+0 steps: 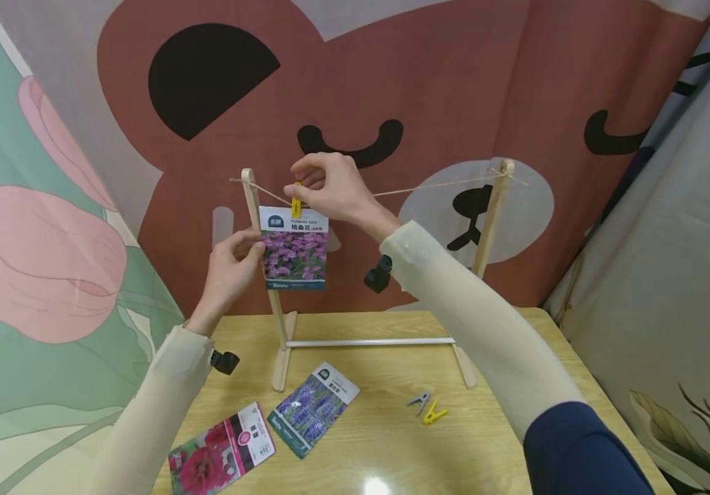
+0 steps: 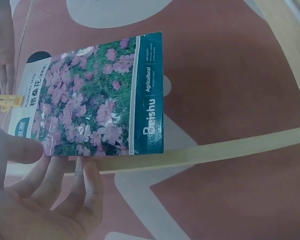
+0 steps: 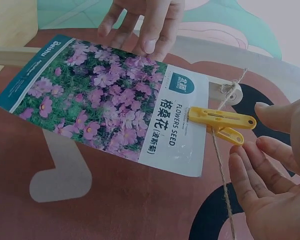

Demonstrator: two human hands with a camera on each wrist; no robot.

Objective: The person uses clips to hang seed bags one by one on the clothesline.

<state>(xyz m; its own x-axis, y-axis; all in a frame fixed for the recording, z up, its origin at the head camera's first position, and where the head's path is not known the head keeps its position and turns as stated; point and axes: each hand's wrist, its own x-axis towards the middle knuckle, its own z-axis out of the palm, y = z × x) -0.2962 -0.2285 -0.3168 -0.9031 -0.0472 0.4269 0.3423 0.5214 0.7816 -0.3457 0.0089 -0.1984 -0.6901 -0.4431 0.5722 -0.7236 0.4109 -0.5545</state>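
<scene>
Pink packet [image 1: 295, 258] hangs upright at the cord [image 1: 435, 186], near the left post [image 1: 277, 320], flowered face to the wearer. Yellow peg [image 1: 296, 203] bites its top edge, right where the cord passes.

Right hand [image 1: 336, 189]: at the peg, fingers loose, thumb and fingers parted around the handles without squeezing; contact hard to judge.

Left hand [image 1: 231, 271]: thumb and fingers at the packet's left edge, some fingertips hidden behind it; cannot tell whether they pinch or only lie alongside.

Cord knotted near the tops of left post and right post [image 1: 492, 216], dipping toward the packet. White rod [image 1: 370, 342] runs low between the posts; frame stands on the wood-grain surface [image 1: 380, 378].

In front, lying flat: purple packet [image 1: 314, 410], aslant, and red packet [image 1: 221, 450] just beside it. To their right, grey peg [image 1: 420, 399] and second yellow peg [image 1: 433, 415], close together. Bear-print curtain [image 1: 454, 41] behind.
</scene>
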